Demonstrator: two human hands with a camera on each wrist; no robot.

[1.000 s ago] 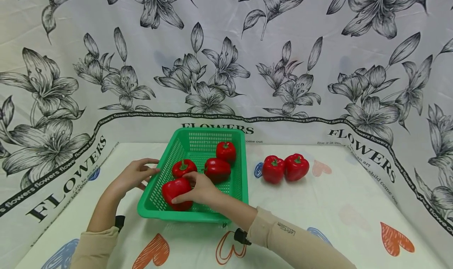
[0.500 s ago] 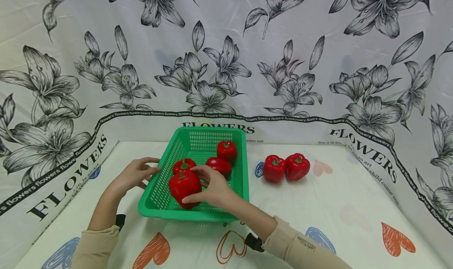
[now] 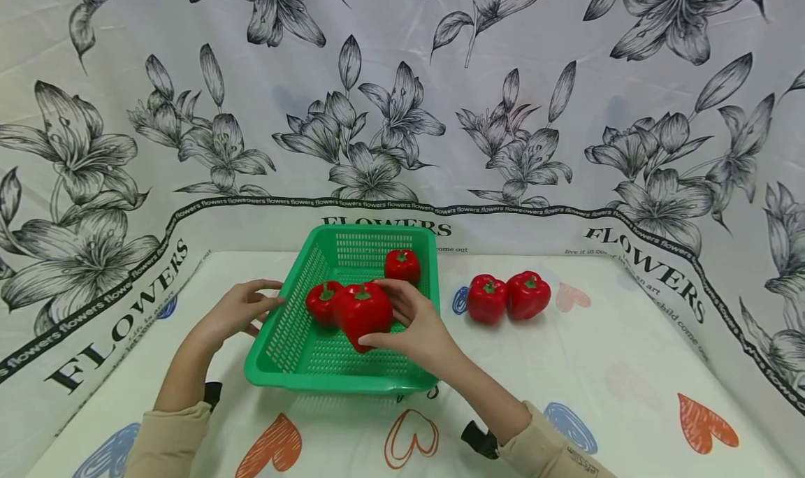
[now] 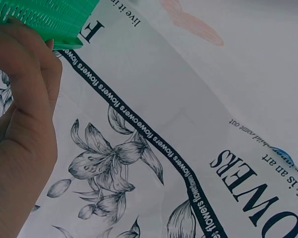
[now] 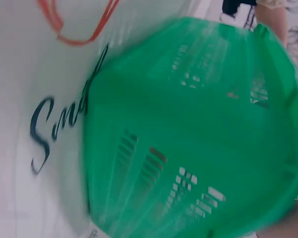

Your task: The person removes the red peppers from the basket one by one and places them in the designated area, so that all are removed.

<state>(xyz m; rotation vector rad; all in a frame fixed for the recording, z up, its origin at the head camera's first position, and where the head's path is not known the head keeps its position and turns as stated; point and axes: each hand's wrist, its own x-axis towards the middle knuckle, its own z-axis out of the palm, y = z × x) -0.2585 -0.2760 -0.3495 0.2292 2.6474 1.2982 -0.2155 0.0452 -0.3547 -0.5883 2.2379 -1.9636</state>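
Observation:
A red bell pepper [image 3: 363,314] is in my right hand [image 3: 418,328], thumb on its near side and fingers behind, held upright over the green plastic basket [image 3: 339,381]. In the head view a second bell pepper [image 3: 322,303] sits in the basket left of it, and a third bell pepper [image 3: 402,266] stands at the back right. Another pepper behind the held one is almost wholly hidden. My left hand [image 3: 235,314] holds the basket's left rim with its fingertips. The left wrist view has this hand at the basket rim; the right wrist view is mostly basket wall.
Two more red bell peppers, a left one [image 3: 486,299] and a right one [image 3: 528,296], stand side by side on the cloth right of the basket. A flower-printed white cloth [image 3: 516,135] rises behind the heart-patterned tabletop [image 3: 629,352].
My right hand has lifted the bell pepper from the basket's near left part and carried it right, turning it stem up. My left hand and the basket have stayed put.

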